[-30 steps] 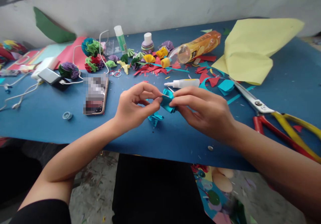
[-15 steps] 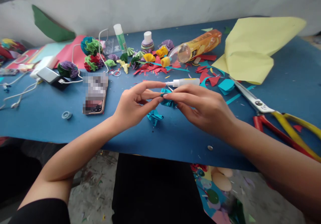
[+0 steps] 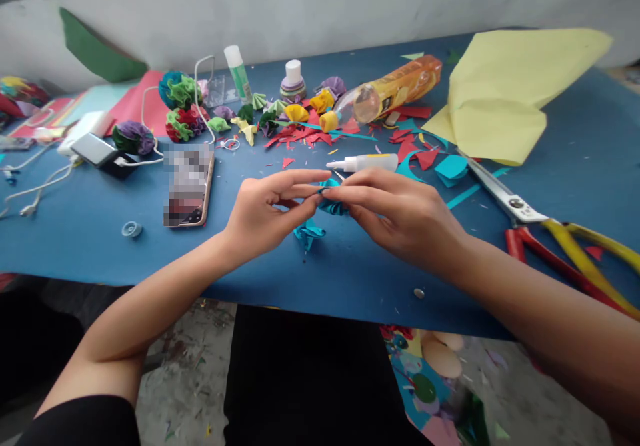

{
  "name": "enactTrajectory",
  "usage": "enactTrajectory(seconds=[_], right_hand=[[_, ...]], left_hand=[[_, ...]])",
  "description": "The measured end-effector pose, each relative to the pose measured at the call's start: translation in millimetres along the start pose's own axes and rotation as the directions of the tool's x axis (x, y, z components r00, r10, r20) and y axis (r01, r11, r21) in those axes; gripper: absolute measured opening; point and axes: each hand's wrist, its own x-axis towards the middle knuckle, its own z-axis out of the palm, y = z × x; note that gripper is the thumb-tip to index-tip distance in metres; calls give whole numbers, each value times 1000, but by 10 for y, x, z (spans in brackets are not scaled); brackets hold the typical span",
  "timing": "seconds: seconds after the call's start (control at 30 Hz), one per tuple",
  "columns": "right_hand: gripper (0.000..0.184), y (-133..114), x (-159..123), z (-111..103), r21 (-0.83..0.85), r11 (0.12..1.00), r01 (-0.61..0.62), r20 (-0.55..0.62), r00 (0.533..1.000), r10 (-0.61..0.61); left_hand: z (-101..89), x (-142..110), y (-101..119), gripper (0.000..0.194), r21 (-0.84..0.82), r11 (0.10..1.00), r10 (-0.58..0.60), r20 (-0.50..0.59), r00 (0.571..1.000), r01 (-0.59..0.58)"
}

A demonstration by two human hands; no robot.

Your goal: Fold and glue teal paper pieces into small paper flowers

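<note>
Between my two hands is a small piece of folded, pleated blue paper point(image 3: 332, 205), held just above the table. My left hand point(image 3: 270, 209) pinches its left edge between thumb and fingers, with the index finger stretched out above. From the right, my right hand point(image 3: 400, 209) grips it with thumb and fingertips, which hide part of the paper. A second crumpled blue paper piece point(image 3: 309, 234) lies on the table just below my left fingertips. Behind the hands, a white glue bottle point(image 3: 371, 163) with a pointed nozzle lies on its side.
Large scissors point(image 3: 525, 209) with red and yellow handles lie open at right, beside yellow paper point(image 3: 500, 99). An orange-labelled bottle point(image 3: 400, 89), red paper scraps point(image 3: 305, 136) and a glue stick point(image 3: 238, 74) are at the back. A phone point(image 3: 189, 189) and small grey cap point(image 3: 132, 229) lie left.
Both hands stay in nearly the same place, still holding the blue paper. My left index finger has dropped slightly, away from the glue bottle's nozzle.
</note>
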Motion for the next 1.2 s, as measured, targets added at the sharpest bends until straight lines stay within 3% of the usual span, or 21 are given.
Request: enactTrajectory(seconds=[0.4, 0.67, 0.87, 1.07, 1.2], right_hand=[[22, -39, 26, -7, -13, 1000, 20, 6, 1000, -20], [19, 2, 0, 56, 23, 998, -61, 25, 998, 61], [23, -13, 18, 36, 137, 976, -171, -43, 983, 179], [27, -25, 13, 18, 197, 971, -137, -89, 984, 157], [29, -13, 7, 7, 186, 980, -68, -99, 991, 88]], left_hand=[[-27, 11, 51, 25, -50, 999, 19, 1, 1000, -19], [34, -9, 85, 20, -168, 985, 26, 3, 1000, -25], [5, 47, 31, 16, -220, 975, -3, -158, 987, -32], [-40, 104, 55, 13, -272, 951, -153, -3, 988, 146], [-38, 103, 66, 18, -258, 947, -188, 29, 982, 189]])
